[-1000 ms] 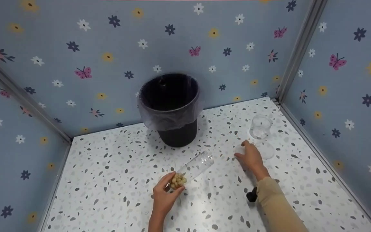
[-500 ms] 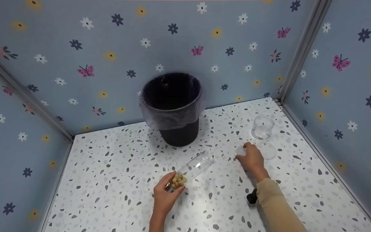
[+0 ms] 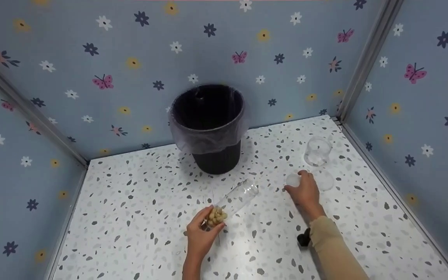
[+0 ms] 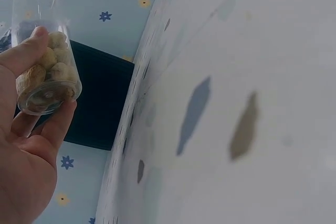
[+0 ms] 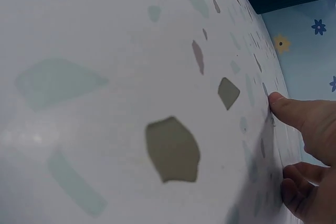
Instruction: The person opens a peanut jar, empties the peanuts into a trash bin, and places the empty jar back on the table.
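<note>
My left hand (image 3: 201, 235) grips the base end of a clear plastic jar (image 3: 239, 197). The jar lies on its side, its far end pointing up and right, and I cannot tell whether it touches the table. Tan peanuts in their shells (image 4: 58, 65) are bunched at the base, between thumb and fingers. My right hand (image 3: 305, 191) is down at the tabletop, thumb and forefinger pinching a small clear round lid (image 3: 293, 180) at its edges. In the right wrist view the thumb (image 5: 291, 109) touches the surface; the lid itself hardly shows there.
A black bin (image 3: 218, 157) with a translucent liner stands against the back wall. At right are a short clear jar (image 3: 317, 151) and a larger clear disc (image 3: 326, 181). Flower-patterned panels enclose the speckled white table (image 3: 138, 202). Something black (image 3: 304, 238) is at the right wrist.
The head view has shifted slightly. Both hands stay nearly in place, and slightly more of the small lid shows between the right thumb and forefinger.
</note>
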The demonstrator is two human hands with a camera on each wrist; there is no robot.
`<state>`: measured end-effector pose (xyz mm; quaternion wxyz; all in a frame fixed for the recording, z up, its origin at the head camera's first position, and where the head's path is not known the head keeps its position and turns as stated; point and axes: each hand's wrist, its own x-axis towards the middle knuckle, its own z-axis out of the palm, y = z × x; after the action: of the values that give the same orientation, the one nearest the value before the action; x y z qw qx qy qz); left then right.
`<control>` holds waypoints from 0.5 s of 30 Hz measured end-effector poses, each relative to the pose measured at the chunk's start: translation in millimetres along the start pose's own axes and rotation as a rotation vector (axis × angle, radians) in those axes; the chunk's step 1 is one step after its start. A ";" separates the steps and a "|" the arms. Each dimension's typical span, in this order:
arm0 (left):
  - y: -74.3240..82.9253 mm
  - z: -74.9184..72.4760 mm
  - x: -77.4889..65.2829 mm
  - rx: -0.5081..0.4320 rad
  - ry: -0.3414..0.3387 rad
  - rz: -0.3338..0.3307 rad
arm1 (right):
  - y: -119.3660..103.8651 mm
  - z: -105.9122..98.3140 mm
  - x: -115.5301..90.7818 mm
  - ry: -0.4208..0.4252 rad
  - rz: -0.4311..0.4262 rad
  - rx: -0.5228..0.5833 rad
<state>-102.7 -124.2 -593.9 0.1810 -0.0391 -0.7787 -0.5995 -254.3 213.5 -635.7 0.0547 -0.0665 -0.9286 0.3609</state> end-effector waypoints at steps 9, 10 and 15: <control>2.0 -2.0 1.0 0.003 -0.008 -0.013 | -40.7 -19.4 6.6 0.258 -0.006 0.050; 2.3 -2.5 1.1 0.003 -0.006 -0.013 | -47.2 -22.8 9.4 0.268 -0.026 0.070; 4.6 -4.4 2.8 0.007 0.000 -0.005 | -86.3 -41.8 26.0 0.231 -0.158 0.212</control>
<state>-103.0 -127.5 -587.8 0.1798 -0.0365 -0.7807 -0.5974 -280.9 182.4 -545.1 0.1960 -0.0281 -0.8751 0.4416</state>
